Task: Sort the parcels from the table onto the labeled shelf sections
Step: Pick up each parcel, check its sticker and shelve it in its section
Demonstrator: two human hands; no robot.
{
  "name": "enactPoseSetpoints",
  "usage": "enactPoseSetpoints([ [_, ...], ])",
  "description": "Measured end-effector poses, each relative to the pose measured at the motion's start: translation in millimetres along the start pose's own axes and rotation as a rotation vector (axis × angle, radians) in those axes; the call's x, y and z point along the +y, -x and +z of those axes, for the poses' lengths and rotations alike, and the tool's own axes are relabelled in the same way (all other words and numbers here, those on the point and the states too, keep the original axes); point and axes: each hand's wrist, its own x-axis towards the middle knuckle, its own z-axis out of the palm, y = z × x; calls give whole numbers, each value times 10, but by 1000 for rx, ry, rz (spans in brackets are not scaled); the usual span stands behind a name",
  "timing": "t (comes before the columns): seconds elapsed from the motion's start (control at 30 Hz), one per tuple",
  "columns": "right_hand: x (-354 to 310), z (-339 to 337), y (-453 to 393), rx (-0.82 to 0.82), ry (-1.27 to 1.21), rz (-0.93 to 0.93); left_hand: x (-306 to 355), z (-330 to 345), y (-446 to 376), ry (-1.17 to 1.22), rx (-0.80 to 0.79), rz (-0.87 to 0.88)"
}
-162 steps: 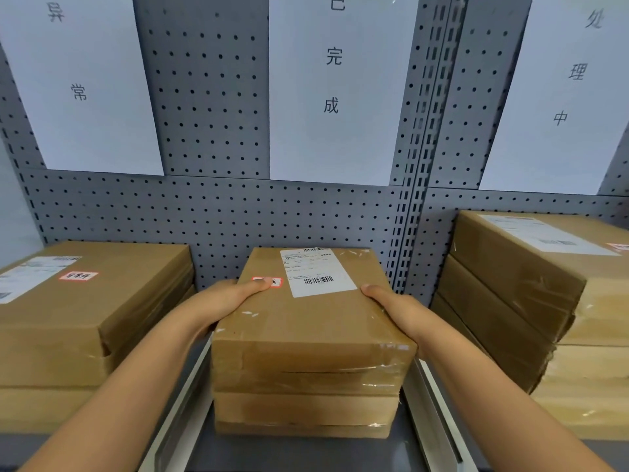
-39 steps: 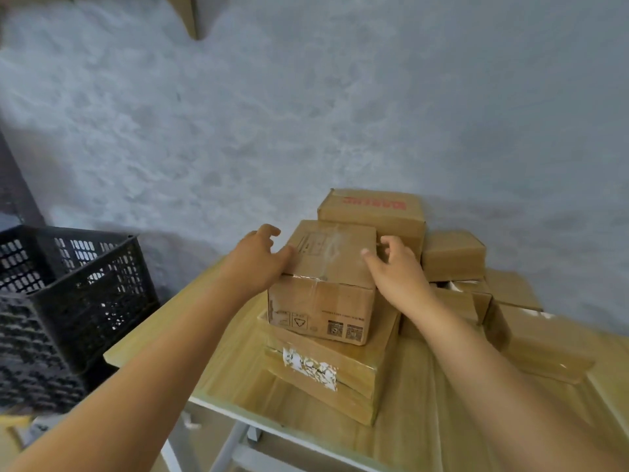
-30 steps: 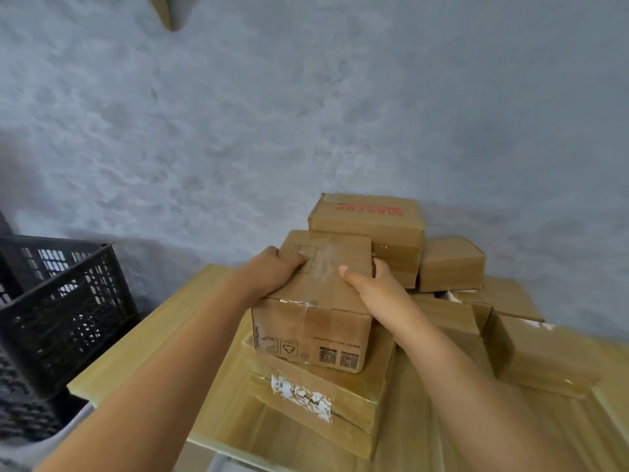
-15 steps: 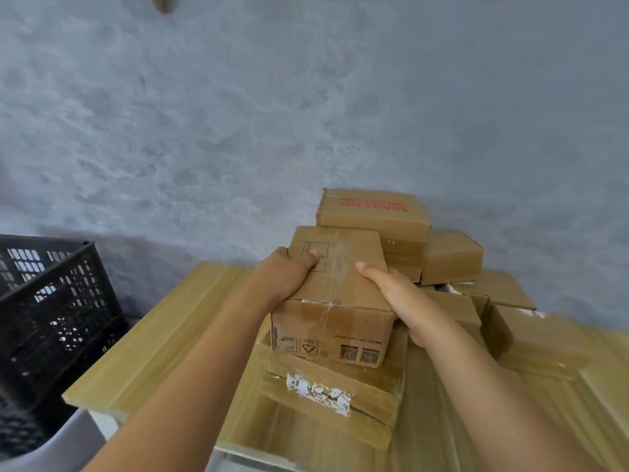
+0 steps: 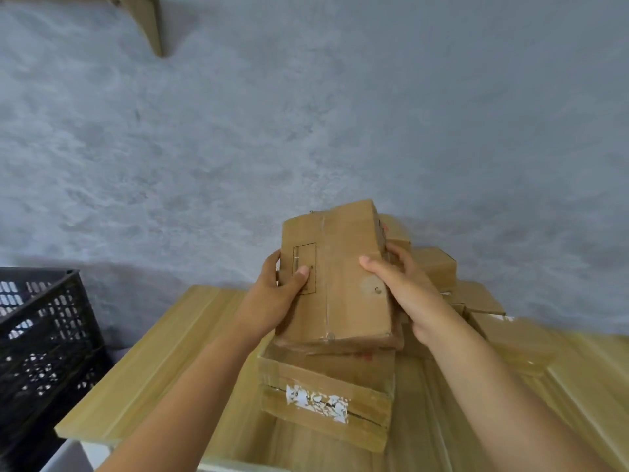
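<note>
I hold a small brown cardboard parcel (image 5: 340,267) in both hands, tilted up so its taped top face is turned toward me. My left hand (image 5: 275,298) grips its left edge, thumb on the printed rectangle. My right hand (image 5: 401,287) grips its right side, thumb on the top face and fingers curled behind. Under it lies a flat parcel with a torn white label (image 5: 323,393) on the wooden table (image 5: 153,362). Several more parcels (image 5: 476,298) are piled behind and to the right, partly hidden.
A black plastic crate (image 5: 37,338) stands left of the table, lower than its top. A grey wall rises behind the pile. A wooden bracket (image 5: 149,22) sticks out at the top left. The labeled shelf is out of view.
Earlier I set a parcel on the shelf stack, then turned to the table. In the last second both hands lifted the small parcel off the flat one and tipped its front edge up toward me.
</note>
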Motion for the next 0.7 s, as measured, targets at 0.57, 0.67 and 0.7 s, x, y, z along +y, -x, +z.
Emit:
enactPoseSetpoints([
  [0.57,-383,269,270,-157,462,-481,79,-134,49,449,-53,-129],
  [0.67,-234,360,285,-274,543,-525,76,-162,54,391,83,-144],
  [0.7,-205,388,295,-298,545,-550,90,-184,68,349,102,-145],
])
